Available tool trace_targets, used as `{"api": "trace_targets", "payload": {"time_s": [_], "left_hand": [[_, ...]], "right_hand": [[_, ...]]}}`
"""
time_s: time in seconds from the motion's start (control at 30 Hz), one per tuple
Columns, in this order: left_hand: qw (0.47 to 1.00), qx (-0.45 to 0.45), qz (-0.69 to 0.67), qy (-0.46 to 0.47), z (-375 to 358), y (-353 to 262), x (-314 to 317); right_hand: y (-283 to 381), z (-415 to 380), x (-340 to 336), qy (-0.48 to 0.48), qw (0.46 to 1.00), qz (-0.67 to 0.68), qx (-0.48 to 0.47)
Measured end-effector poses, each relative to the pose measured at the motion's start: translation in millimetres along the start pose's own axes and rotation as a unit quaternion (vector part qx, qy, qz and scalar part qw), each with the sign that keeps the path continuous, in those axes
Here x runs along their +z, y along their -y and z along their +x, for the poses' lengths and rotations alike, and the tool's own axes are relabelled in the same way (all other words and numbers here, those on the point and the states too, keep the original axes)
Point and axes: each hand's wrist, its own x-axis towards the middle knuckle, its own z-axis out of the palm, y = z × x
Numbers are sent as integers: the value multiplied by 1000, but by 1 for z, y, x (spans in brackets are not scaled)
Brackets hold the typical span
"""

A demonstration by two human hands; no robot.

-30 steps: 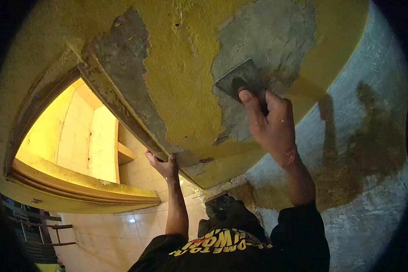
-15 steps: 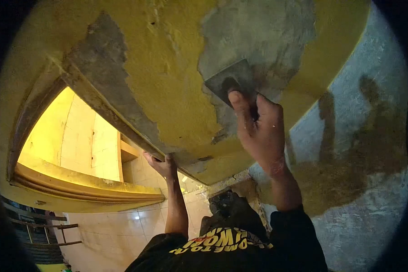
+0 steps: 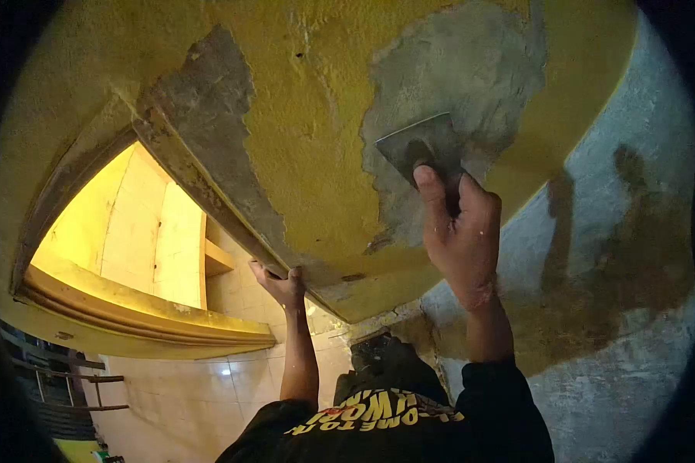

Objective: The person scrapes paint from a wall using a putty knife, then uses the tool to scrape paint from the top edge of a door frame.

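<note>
My right hand [image 3: 463, 239] is closed around a putty knife [image 3: 426, 147], thumb pressed along the base of its wide, flat metal blade. The blade lies over a large grey patch [image 3: 459, 69] where the yellow paint is gone from the wall. Lower and to the left, my left hand [image 3: 280, 287] grips the door frame edge [image 3: 209, 202], its thumb on the wall side and the fingers partly hidden behind. Between the two bare patches runs a strip of yellow paint [image 3: 309, 147] with a ragged border.
A second grey patch [image 3: 209, 100] borders the frame. Through the opening shows a brightly lit yellow room [image 3: 131, 224]. Pale floor tiles [image 3: 185, 393] spread below, with a wooden ladder [image 3: 85, 378] at lower left. A grey-white wall [image 3: 610, 370] stands at right, under shadows.
The whole view has shifted a little, the wall sliding right in frame. My right hand and the putty knife appear slightly lower against the grey patch. My left hand keeps its grip.
</note>
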Motion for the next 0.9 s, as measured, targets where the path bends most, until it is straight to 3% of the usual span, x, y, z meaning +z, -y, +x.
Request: {"api": "trace_targets", "payload": {"time_s": [0.23, 0.3, 0.4, 0.53, 0.63, 0.73, 0.8, 0.9], "left_hand": [[1000, 15, 24, -11, 0, -7, 0], [1000, 6, 16, -3, 1, -5, -1], [999, -8, 49, 13, -6, -2, -6], [995, 18, 90, 49, -1, 0, -9], [999, -32, 9, 4, -2, -10, -1], [1000, 1, 12, 4, 0, -12, -1], [1000, -7, 10, 9, -1, -14, -4], [1000, 3, -9, 1, -4, 2, -6]], "right_hand": [[21, 4, 14, -19, 998, 62, 4], [28, 7, 9, 6, 998, 32, 56], [26, 11, 17, -40, 996, 83, -6], [24, 5, 13, -41, 996, 72, 27], [32, 9, 8, -19, 999, 6, 51], [21, 8, 11, -39, 998, 51, 14], [26, 10, 6, -25, 996, 77, 38], [27, 17, 4, -22, 998, 44, 34]]}}
